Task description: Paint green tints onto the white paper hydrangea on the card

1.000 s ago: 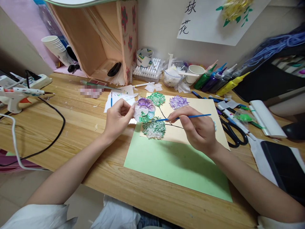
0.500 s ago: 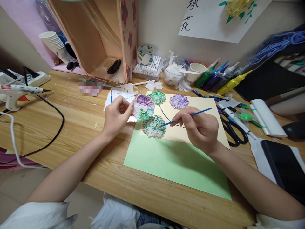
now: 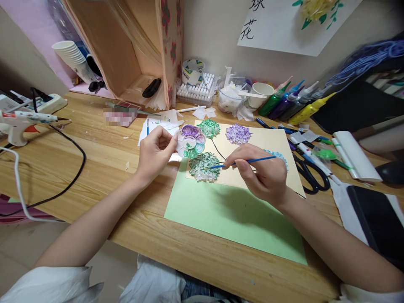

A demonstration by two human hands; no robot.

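My left hand pinches the edge of a flower-shaped paint palette with purple, green and pale blue paint in its wells. In my right hand is a thin blue paintbrush, its tip at the dark green and white ruffled flower. That flower sits on a cream paper, its lower edge whitest. A brighter green flower and a purple flower are farther back, and a blue flower is partly behind my right hand. Black stem lines run between them.
Under the cream paper lies a green sheet. Black-handled scissors, pens and a phone are at right. Paint bottles and a paper cup stand at the back. A hot glue gun is far left.
My right hand has shifted slightly left and down, and the brush lies flatter with its tip moved left across the dark green flower. More of the blue flower shows. My left hand stays put.
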